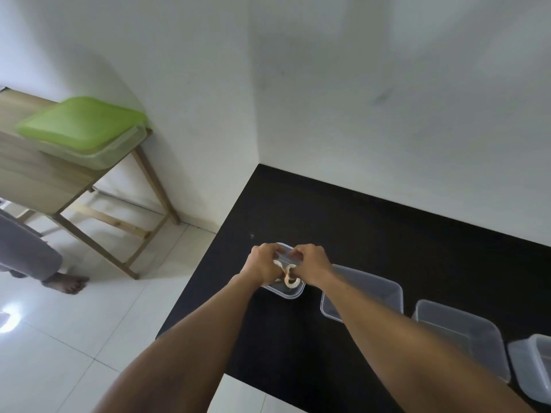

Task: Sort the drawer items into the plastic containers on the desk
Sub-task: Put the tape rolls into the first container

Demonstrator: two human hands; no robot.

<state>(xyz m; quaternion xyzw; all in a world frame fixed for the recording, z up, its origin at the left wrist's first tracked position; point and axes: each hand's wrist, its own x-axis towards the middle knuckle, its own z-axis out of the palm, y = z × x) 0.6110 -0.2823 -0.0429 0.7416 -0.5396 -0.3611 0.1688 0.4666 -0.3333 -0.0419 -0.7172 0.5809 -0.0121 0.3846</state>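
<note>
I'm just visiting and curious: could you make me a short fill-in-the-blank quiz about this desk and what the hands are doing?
1. The desk top is ____ in colour.
2. On it stands a row of ____ clear containers.
3. The left hand and right hand hold pale curled items over the container at the row's ____ end.
4. The lid on the wooden table is ____.

Missing words: black; four; left; green.
</note>
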